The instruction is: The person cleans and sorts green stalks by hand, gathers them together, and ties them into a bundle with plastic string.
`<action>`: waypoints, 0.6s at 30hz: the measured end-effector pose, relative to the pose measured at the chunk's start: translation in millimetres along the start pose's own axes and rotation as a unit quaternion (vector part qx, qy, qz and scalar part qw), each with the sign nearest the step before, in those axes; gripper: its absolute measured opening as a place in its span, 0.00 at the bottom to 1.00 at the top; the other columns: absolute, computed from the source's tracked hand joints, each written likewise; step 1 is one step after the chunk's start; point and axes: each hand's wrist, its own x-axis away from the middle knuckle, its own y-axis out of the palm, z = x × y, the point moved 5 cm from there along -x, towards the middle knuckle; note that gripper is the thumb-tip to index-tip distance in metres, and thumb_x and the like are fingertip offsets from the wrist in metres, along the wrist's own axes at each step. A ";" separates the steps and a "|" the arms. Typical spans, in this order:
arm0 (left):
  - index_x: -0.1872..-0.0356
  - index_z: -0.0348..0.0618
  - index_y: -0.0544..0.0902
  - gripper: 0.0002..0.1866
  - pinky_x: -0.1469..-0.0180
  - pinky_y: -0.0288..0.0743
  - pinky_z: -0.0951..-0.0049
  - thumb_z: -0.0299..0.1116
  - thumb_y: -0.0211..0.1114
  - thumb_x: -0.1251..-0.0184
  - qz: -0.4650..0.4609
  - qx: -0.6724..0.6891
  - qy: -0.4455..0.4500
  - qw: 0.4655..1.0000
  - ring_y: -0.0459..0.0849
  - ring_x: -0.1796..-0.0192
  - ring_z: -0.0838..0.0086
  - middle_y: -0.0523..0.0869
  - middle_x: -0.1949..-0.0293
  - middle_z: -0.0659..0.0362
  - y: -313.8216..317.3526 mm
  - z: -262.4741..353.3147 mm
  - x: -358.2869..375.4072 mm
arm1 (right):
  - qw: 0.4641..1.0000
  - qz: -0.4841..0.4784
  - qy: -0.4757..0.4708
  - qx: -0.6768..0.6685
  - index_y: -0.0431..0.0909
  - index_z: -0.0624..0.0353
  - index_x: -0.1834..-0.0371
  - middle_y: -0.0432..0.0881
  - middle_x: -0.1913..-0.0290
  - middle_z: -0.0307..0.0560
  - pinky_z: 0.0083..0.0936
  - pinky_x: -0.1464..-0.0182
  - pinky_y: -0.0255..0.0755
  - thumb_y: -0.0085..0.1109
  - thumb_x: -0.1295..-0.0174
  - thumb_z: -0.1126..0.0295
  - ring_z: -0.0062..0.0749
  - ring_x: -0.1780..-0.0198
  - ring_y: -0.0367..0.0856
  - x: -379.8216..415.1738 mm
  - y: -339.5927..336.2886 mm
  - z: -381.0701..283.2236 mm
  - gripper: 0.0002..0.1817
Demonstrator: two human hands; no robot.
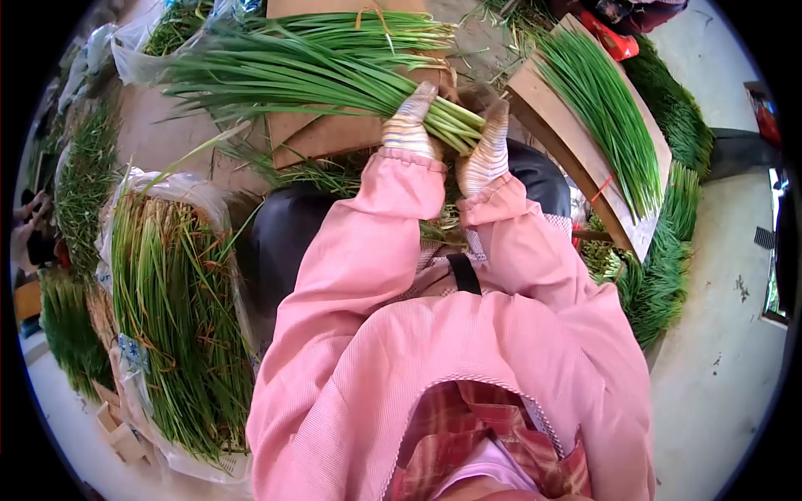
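Clasping unbanded stalks (317, 83) in my left hand (409, 125), right hand (486, 150) grip unclear, I see a tied bundle (409, 32); the heap (171, 317) looks unsorted.

the leaves (309, 75) are bright green, fading to pale, whitish green along the stems (455, 125). the gloves on the left hand (409, 129) and right hand (486, 150) are off-white with thin yellow and bluish stripes and dirty greyish fingertips (426, 89). the smock (468, 334) is pink and finely ribbed, over a red plaid shirt (522, 438). a brown board (535, 104) bears more green leaves (601, 117) and a red band (601, 189); the pile (180, 309) at the left mixes green with straw-yellow.
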 end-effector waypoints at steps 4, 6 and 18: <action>0.52 0.54 0.69 0.22 0.65 0.77 0.65 0.23 0.61 0.49 -0.023 -0.010 0.052 0.998 0.77 0.71 0.71 0.76 0.70 0.60 32.8 -7.8 36.5 | 0.992 -0.114 0.016 0.057 0.55 0.59 0.42 0.68 0.50 0.50 0.31 0.46 0.64 0.50 0.52 0.40 0.37 0.50 0.69 -9.4 -21.0 -40.1 0.41; 0.57 0.45 0.72 0.16 0.64 0.76 0.64 0.34 0.62 0.47 -0.015 -0.079 0.003 0.997 0.78 0.71 0.67 0.77 0.68 0.58 13.6 -23.1 5.8 | 0.983 -0.136 -0.019 0.118 0.56 0.63 0.43 0.70 0.53 0.46 0.31 0.51 0.66 0.59 0.52 0.62 0.38 0.54 0.70 4.9 -23.2 -81.9 0.34; 0.64 0.44 0.75 0.12 0.50 0.68 0.56 0.26 0.63 0.52 -0.126 -0.048 -0.156 0.978 0.76 0.59 0.62 0.79 0.66 0.55 88.1 -223.0 59.3 | 0.718 -0.129 -0.034 0.683 0.57 0.66 0.48 0.73 0.63 0.63 0.35 0.61 0.69 0.57 0.57 0.71 0.55 0.61 0.73 74.2 -158.5 -170.5 0.31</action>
